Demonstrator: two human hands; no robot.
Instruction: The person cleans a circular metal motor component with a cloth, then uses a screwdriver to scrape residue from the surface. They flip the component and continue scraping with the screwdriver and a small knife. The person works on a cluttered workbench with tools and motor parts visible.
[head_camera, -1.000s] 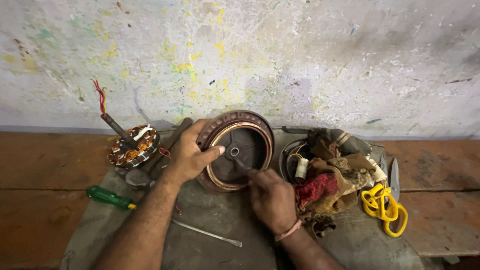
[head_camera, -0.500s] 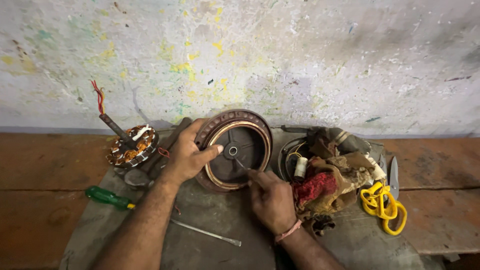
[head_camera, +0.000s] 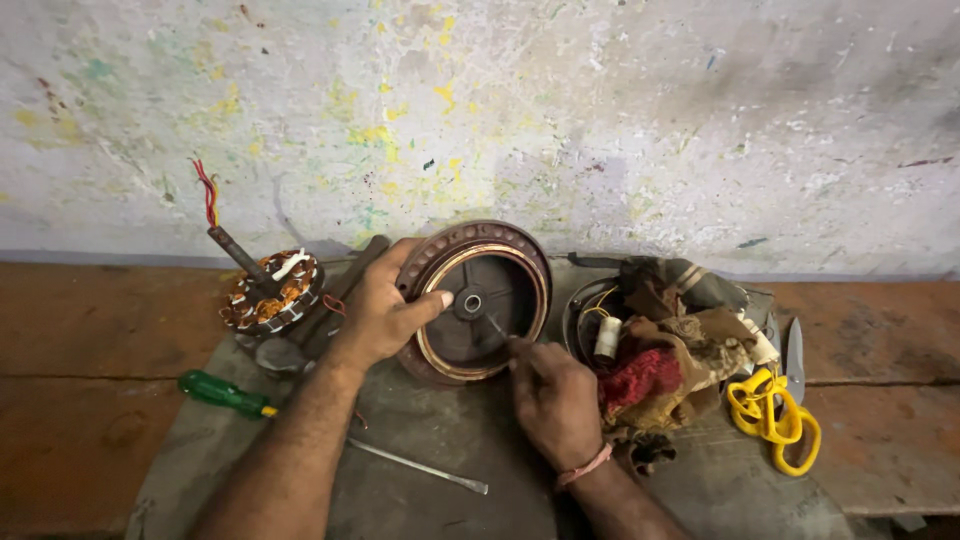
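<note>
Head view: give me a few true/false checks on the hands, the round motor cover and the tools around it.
1. The left hand grips the rim of the round motor cover. True.
2. The right hand is empty. False: it holds a thin tool whose tip is inside the cover, near the hub.
3. The green-handled screwdriver lies right of the cover. False: it lies to the left, beside the left forearm.
4. A wound stator with red and yellow wires sits left of the cover. True.
5. The yellow cord lies inside the cover. False: it lies far right, on the wooden floor's edge of the mat.
</note>
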